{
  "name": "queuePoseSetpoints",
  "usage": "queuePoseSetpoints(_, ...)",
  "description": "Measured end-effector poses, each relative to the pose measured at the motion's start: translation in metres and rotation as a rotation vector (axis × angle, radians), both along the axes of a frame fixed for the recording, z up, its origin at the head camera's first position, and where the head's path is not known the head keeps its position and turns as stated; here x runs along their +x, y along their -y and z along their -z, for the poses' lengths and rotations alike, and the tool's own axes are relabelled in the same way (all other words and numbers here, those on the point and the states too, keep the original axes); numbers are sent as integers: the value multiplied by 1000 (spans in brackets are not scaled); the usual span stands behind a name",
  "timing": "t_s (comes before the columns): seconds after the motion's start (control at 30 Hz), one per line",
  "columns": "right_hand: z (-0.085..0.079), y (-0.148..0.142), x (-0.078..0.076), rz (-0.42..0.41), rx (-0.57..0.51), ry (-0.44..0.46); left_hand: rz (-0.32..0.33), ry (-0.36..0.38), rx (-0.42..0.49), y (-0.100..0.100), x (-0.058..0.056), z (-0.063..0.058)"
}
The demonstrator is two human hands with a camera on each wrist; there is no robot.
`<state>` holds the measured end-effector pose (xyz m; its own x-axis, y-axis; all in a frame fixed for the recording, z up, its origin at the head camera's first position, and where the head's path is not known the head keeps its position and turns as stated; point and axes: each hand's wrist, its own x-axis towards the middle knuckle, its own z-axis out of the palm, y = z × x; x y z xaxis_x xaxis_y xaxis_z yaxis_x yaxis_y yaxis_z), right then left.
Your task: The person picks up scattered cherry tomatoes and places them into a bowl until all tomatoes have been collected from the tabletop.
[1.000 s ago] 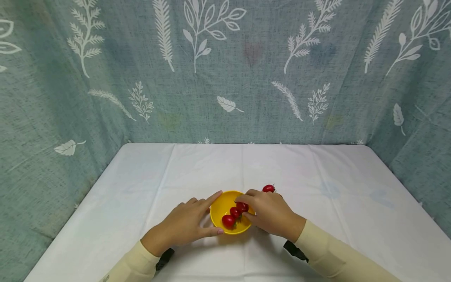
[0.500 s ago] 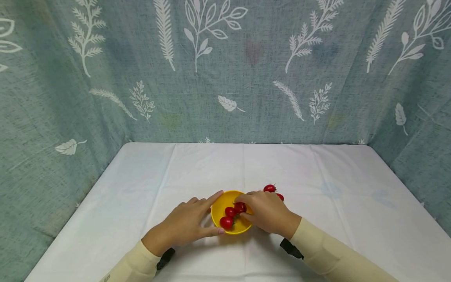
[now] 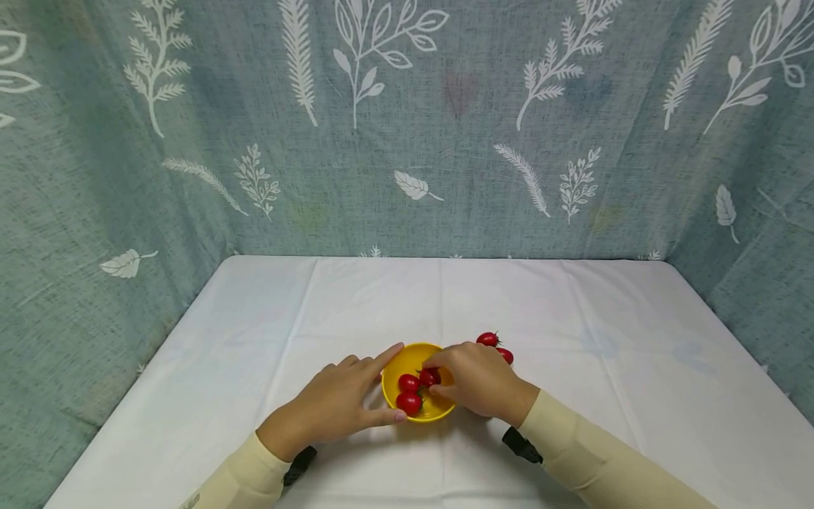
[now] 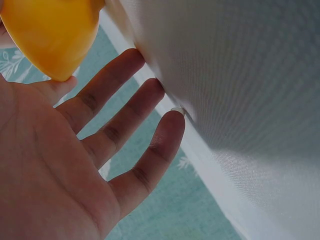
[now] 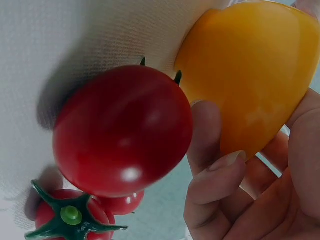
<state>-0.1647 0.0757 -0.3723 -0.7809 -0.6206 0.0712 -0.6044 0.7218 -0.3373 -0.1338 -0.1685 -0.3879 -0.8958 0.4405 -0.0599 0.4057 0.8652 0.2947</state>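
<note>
A yellow bowl (image 3: 402,364) sits on the white cloth, with cherry tomatoes inside it. My left hand (image 3: 333,401) spans the bowl's left side, index fingertip and thumb at its rim. In the left wrist view its other fingers (image 4: 122,117) reach to the cloth, extended. My right hand (image 3: 480,380) dips over the right rim and pinches a cherry tomato (image 3: 429,377) between thumb and index finger. Beside that one lie two more, an upper tomato (image 3: 408,383) and a lower tomato (image 3: 409,403).
Outside the bowl, beyond my right hand, lie a cherry tomato (image 3: 487,339) and another tomato (image 3: 505,355). A large-looking tomato (image 5: 122,131) fills the right wrist view, close to the bowl. A leaf-patterned curtain (image 3: 445,177) encloses the table (image 3: 254,311).
My right hand has shifted slightly left with the pinched tomato, and the tomatoes in the bowl have moved left. The second loose tomato now shows behind the hand. My left hand stays put.
</note>
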Motion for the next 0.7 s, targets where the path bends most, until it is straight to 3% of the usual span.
queuePoseSetpoints(0.33, -1, 1, -1, 5, 13, 15, -3, -3, 2, 0, 0, 0)
queuePoseSetpoints(0.7, -1, -7, 2, 21, -5, -50, 1, -8, -2, 0, 0, 0)
